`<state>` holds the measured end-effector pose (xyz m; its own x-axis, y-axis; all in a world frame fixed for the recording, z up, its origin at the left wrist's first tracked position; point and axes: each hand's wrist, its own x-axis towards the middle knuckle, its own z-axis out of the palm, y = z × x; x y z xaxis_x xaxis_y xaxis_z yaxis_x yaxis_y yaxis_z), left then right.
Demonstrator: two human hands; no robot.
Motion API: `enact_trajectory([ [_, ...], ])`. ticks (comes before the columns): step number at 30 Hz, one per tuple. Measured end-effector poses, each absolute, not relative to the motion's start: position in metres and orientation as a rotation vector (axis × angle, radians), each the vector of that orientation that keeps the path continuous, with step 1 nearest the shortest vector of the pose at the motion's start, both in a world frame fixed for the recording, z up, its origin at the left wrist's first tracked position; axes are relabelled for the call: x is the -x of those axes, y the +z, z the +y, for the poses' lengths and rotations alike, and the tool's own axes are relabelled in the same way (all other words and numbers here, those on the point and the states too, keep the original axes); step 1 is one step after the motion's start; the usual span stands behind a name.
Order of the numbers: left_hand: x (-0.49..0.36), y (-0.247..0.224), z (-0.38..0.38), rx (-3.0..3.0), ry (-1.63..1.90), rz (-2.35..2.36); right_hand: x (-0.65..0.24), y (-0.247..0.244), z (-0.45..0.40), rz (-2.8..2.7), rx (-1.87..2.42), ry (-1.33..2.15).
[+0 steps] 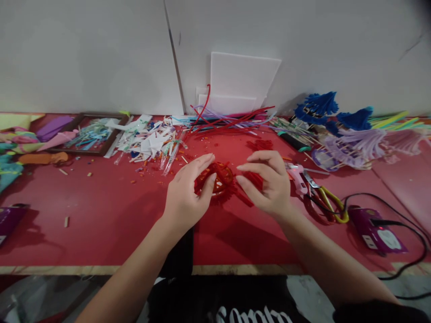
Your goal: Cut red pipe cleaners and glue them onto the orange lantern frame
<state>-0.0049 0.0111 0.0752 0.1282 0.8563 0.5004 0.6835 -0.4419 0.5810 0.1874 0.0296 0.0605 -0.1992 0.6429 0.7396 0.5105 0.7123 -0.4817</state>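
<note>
A round, fuzzy red pipe-cleaner piece (220, 179) with an orange-toned inside is in front of me on the red table. My left hand (190, 190) curls around its left side, thumb and fingers on either side of the rim, partly hiding it. On the other side, my right hand (266, 184) is held with curved fingers, a small gap showing between thumb and fingertips and nothing visible in it. More red pipe-cleaner strips (252, 179) lie beneath the right fingers. Behind them is a small red fuzzy bundle (260, 144).
A pink glue gun (298, 179), yellow-handled scissors (328, 202) and a purple power box (377, 233) with a black cable are right. Blue (316, 107) and lilac pipe-cleaner pieces (357, 148) stand behind. Paper scraps (155, 139) and a brown frame (81, 150) lie left.
</note>
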Motion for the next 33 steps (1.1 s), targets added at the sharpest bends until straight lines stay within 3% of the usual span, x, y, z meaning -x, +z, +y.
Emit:
enact_trajectory([
  [33, 0.002, 0.073, 0.012, -2.103, 1.249, 1.554, -0.159, 0.064, 0.043, -1.883, 1.015, 0.320],
])
